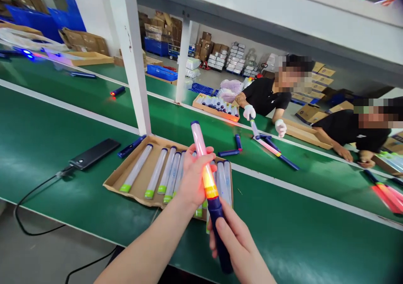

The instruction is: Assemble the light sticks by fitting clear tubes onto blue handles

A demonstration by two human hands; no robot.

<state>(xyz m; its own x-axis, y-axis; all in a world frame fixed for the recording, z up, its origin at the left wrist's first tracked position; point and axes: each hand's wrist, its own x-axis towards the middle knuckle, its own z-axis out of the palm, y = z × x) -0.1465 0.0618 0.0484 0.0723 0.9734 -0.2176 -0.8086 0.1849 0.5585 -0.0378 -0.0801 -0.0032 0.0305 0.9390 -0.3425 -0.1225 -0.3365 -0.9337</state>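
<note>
A lit light stick (208, 178) with a dark blue handle and cap is held upright and tilted between my hands, glowing orange and pink. My left hand (192, 175) wraps round its clear tube. Lower down, my right hand (232, 235) grips the dark blue handle. Behind my left hand lies an open cardboard tray (138, 191) with several clear tubes (156, 173) that have green bands at their near ends. My left hand and forearm hide part of the tray.
A black power bank (94, 154) with a cable lies on the green table (63, 128). Beside the tray is a dark blue handle (131, 147). White shelf posts (130, 57) rise ahead. Across the belt, two co-workers handle light sticks near another filled tray (216, 108).
</note>
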